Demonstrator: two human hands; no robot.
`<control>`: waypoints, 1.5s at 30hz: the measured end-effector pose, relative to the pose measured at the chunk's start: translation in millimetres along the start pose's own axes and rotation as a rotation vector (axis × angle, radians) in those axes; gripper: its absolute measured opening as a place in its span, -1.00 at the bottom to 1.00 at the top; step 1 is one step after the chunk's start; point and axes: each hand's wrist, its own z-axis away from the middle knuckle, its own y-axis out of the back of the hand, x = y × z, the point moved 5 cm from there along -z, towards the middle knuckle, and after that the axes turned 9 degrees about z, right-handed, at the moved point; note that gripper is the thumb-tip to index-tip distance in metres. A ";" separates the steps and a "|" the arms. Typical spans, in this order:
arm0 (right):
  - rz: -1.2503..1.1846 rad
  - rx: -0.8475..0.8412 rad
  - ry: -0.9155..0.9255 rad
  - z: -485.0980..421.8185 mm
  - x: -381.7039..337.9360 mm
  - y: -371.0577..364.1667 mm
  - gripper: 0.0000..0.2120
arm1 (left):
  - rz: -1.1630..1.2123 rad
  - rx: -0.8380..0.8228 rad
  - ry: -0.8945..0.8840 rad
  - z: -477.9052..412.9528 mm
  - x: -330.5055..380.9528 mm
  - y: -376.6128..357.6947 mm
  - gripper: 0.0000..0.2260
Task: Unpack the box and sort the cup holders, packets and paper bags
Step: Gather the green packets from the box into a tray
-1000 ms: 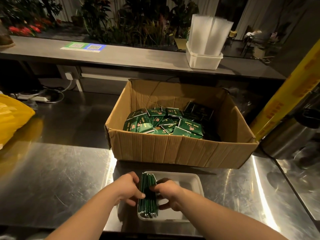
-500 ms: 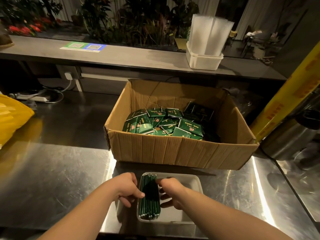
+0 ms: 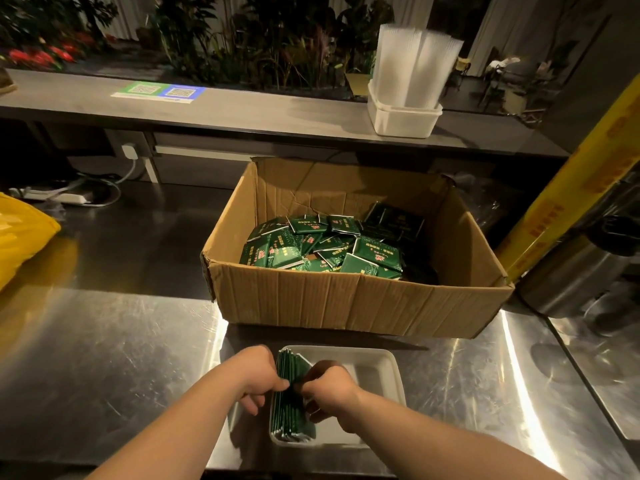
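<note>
L hand [image 3: 258, 375] & R hand [image 3: 329, 389] each grip the packet stack [image 3: 291, 414], on edge by tray [image 3: 384, 368] left wall, long axis near-to-far, box [image 3: 346, 299] straight beyond.

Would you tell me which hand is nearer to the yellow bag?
Left. The left hand holds the packets on the yellow bag's side; the right hand is farther right.
</note>
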 end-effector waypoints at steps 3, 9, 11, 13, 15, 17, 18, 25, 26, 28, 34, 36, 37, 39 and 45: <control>-0.032 -0.006 0.004 -0.8 1.4 -4.4 -0.71 | 0.032 0.042 -0.036 -3.5 0.8 -0.3 -0.84; 0.009 -0.059 0.023 2.6 -5.4 0.2 -0.71 | -0.006 0.014 -0.038 -1.5 3.4 4.8 -0.80; 0.010 -0.045 0.010 2.1 -7.6 4.2 -0.74 | -0.029 0.019 -0.054 -0.9 7.1 7.6 -0.79; 0.029 -0.003 -0.003 0.6 -8.4 8.7 -0.80 | -0.054 0.039 -0.070 -1.3 10.2 11.4 -0.78; 0.026 0.040 -0.010 -0.6 -8.1 13.4 -0.85 | -0.082 0.072 -0.095 -1.6 14.9 15.0 -0.76; 0.005 0.065 -0.008 -0.9 -8.4 16.8 -0.88 | -0.110 0.098 -0.131 0.2 21.5 16.9 -0.76; -0.010 0.070 -0.007 -1.7 -8.5 18.6 -0.89 | -0.124 0.106 -0.147 2.5 25.4 17.7 -0.76; 0.040 0.200 0.171 13.5 -28.7 37.8 -0.89 | -0.181 0.048 -0.264 40.2 63.5 30.1 -0.81; 0.109 0.229 0.293 23.8 -43.3 44.5 -0.94 | -0.171 0.020 -0.306 51.4 74.9 35.1 -0.82; 0.200 0.295 0.512 46.4 -82.1 66.8 -0.85 | -0.119 -0.023 -0.406 75.1 104.1 50.1 -0.85; 0.146 0.393 0.683 59.0 -175.7 180.8 -0.89 | 0.277 0.284 -0.709 87.1 183.1 117.7 -0.92; 0.268 0.490 0.628 29.0 -184.7 215.0 -0.93 | 0.214 0.401 -0.705 56.8 197.9 126.6 -0.90; 0.362 0.525 0.571 9.7 -183.3 225.3 -0.92 | 0.180 0.429 -0.694 39.1 201.5 126.3 -0.89; 0.572 0.498 0.438 -29.4 -173.4 231.6 -0.79 | 0.147 0.450 -0.676 6.7 203.9 119.9 -0.88; 1.183 0.322 0.277 -100.1 -141.8 209.6 -0.27 | 0.048 0.483 -0.622 -40.7 193.7 104.7 -0.86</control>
